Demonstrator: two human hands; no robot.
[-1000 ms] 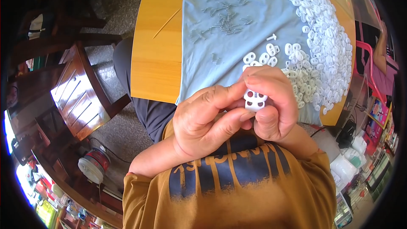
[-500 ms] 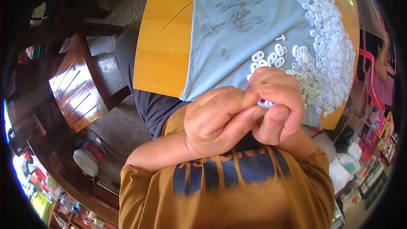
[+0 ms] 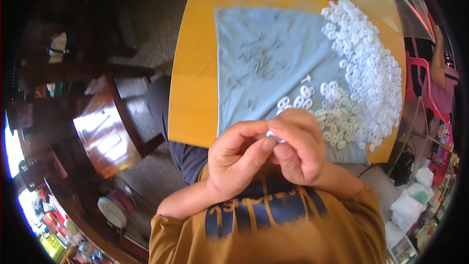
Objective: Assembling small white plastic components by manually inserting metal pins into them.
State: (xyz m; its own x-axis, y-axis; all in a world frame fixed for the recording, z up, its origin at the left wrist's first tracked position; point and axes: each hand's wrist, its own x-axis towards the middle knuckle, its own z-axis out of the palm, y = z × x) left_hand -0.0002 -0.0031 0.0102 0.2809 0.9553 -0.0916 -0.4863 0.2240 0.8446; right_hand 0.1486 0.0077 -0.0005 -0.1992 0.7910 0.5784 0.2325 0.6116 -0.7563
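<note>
Cloth (image 3: 288,34) on yellow table (image 3: 193,98) near wooden chair (image 3: 105,127), left fingers (image 3: 258,154) and right fingers (image 3: 298,139) tight around white piece (image 3: 270,134)

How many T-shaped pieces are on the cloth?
1: the white T-shaped piece on the blue cloth, just beyond the white ovals; others may be hidden under the pile.
</note>
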